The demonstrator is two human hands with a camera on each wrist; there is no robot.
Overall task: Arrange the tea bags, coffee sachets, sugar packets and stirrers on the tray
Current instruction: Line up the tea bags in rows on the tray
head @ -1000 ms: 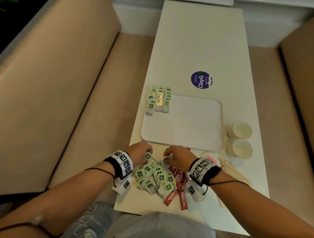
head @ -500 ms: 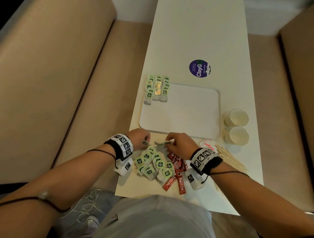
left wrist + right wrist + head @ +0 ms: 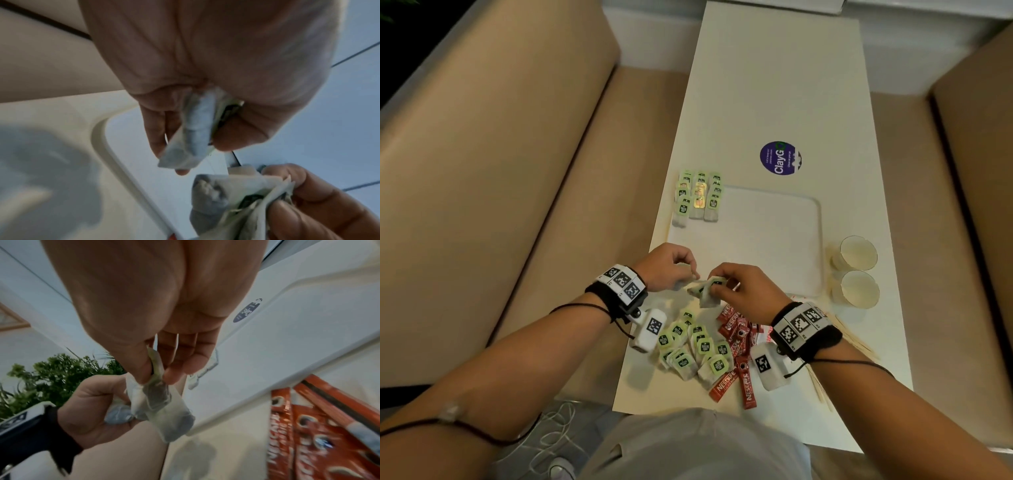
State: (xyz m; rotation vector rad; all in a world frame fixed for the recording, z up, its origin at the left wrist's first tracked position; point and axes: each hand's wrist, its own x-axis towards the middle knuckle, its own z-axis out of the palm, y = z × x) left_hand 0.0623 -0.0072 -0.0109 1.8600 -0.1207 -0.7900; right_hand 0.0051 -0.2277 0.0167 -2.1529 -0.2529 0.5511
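Note:
Both hands hover over the near edge of the white tray (image 3: 774, 240). My left hand (image 3: 671, 267) pinches a tea bag (image 3: 193, 129) between thumb and fingers. My right hand (image 3: 743, 287) pinches a small bunch of tea bags (image 3: 709, 291), which dangle below the fingers (image 3: 164, 405). A pile of green-tagged tea bags (image 3: 695, 346) lies on the table under my wrists, with red coffee sachets (image 3: 736, 349) to its right. Three rows of tea bags (image 3: 698, 198) lie at the tray's far left corner. Wooden stirrers (image 3: 856, 337) and a sugar packet (image 3: 794, 297) lie partly hidden behind my right wrist.
Two paper cups (image 3: 856, 270) lie on their sides right of the tray. A round purple sticker (image 3: 780, 158) sits on the table (image 3: 774, 85) beyond the tray. Beige sofa seats (image 3: 500, 171) flank the narrow table on both sides. White cable lies on the floor (image 3: 551, 442).
Both hands have lifted from the tea bag pile and now hold tea bags in the air by the tray's near edge. The head view has shifted slightly.

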